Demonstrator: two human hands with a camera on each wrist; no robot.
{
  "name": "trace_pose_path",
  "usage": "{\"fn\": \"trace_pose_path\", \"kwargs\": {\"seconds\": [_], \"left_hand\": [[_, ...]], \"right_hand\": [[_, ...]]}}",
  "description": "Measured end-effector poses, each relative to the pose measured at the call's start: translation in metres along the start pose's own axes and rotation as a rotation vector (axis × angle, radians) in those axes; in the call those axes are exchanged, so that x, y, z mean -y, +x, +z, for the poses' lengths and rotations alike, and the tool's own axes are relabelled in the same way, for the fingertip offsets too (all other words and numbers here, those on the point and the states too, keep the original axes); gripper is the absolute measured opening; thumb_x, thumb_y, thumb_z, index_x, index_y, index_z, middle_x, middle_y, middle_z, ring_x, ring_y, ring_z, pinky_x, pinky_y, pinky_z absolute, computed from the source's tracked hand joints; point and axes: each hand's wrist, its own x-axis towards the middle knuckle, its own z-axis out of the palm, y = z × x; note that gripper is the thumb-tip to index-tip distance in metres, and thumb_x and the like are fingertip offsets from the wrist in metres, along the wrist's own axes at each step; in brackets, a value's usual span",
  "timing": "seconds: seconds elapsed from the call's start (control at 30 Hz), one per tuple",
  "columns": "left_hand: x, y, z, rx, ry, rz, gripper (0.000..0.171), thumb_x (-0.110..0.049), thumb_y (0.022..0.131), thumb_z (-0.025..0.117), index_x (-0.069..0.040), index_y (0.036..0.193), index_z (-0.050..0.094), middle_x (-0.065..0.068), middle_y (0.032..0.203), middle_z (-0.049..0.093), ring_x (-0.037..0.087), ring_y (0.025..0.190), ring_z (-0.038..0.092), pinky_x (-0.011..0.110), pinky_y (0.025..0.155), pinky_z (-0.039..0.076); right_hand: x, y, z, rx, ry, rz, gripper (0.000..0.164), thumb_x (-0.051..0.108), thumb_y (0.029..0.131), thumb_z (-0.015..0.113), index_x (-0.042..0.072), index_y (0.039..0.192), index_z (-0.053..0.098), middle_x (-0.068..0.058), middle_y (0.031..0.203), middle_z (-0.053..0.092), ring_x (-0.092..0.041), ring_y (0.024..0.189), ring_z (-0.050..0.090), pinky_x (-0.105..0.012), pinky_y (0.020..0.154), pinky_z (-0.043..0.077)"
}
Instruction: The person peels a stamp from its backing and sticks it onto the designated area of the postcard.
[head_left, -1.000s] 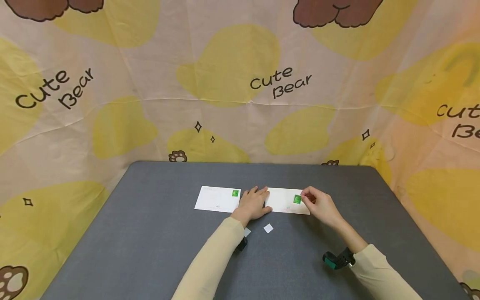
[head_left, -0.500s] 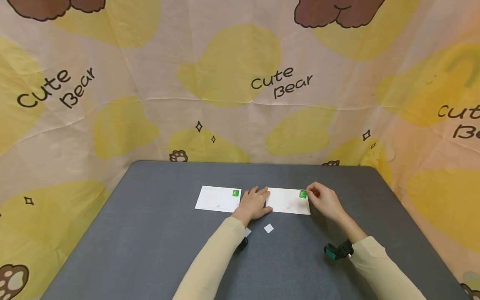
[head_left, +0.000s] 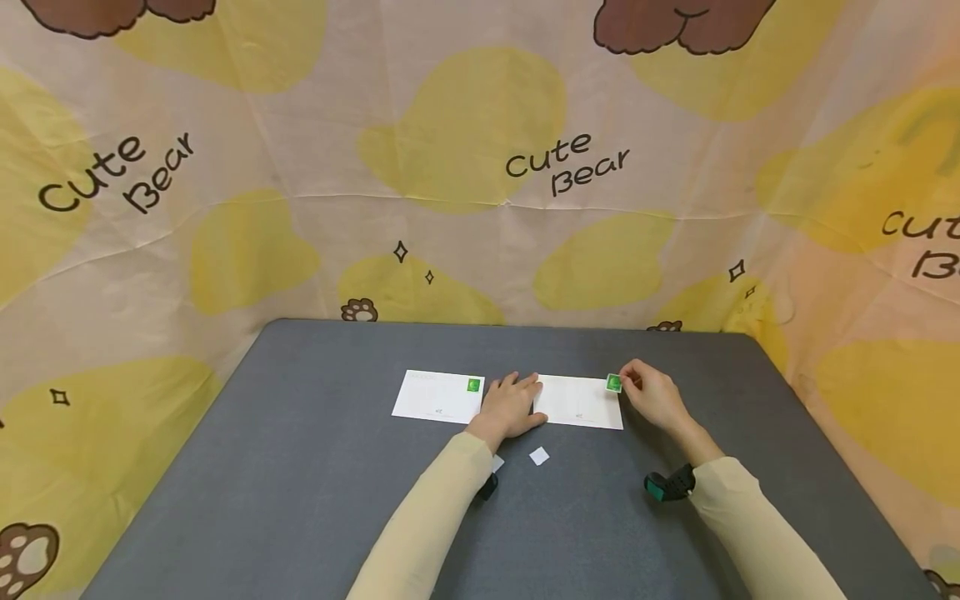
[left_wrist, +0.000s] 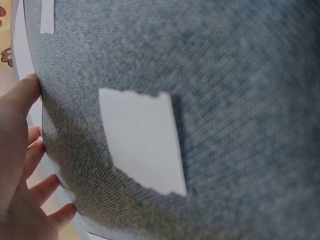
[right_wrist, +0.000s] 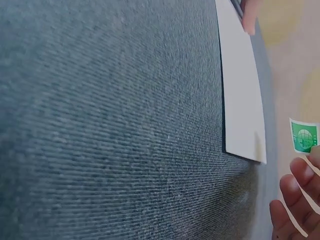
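Note:
My right hand (head_left: 656,400) pinches a green stamp (head_left: 613,383) with a white border at its edge. In the right wrist view the stamp (right_wrist: 304,136) shows a globe-like print and stands apart from the envelope. The right white envelope (head_left: 576,402) lies flat, its visible face bearing small faint print. My left hand (head_left: 507,410) rests with spread fingers on that envelope's left end. To its left lies another white envelope (head_left: 437,396), with a green stamp (head_left: 473,385) at its upper right corner.
A small white paper square (head_left: 539,456) lies in front of the envelopes on the grey table (head_left: 300,483). A second white piece (left_wrist: 142,142) lies by my left wrist, partly hidden in the head view. A patterned cloth (head_left: 457,125) hangs behind the table.
My right hand has moved the pinched stamp right and away from me, from over the envelope's face to its upper right corner. The left hand has stayed in place.

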Motion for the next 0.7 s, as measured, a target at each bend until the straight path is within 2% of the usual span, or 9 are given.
{"fn": "trace_pose_path", "kwargs": {"seconds": [0.3, 0.7], "left_hand": [[-0.0002, -0.0003, -0.0012, 0.005, -0.01, 0.001, 0.062, -0.052, 0.088, 0.053, -0.02, 0.14, 0.041, -0.006, 0.148, 0.032, 0.026, 0.136, 0.029, 0.046, 0.105, 0.03], [-0.0004, 0.0006, 0.0003, -0.002, -0.009, 0.001, 0.062, -0.052, 0.088, 0.052, -0.021, 0.14, 0.041, -0.006, 0.148, 0.032, 0.025, 0.136, 0.03, 0.046, 0.105, 0.03]], "right_hand": [[-0.0048, 0.005, 0.0039, 0.011, -0.006, 0.041, 0.006, 0.01, 0.089, 0.055, 0.006, 0.09, 0.059, -0.011, 0.085, 0.065, -0.027, 0.078, 0.06, -0.047, 0.068, 0.045], [-0.0071, 0.0083, 0.0098, 0.049, -0.015, 0.023, 0.005, 0.01, 0.088, 0.056, 0.007, 0.089, 0.06, -0.006, 0.079, 0.062, -0.02, 0.068, 0.053, -0.039, 0.064, 0.042]]}}
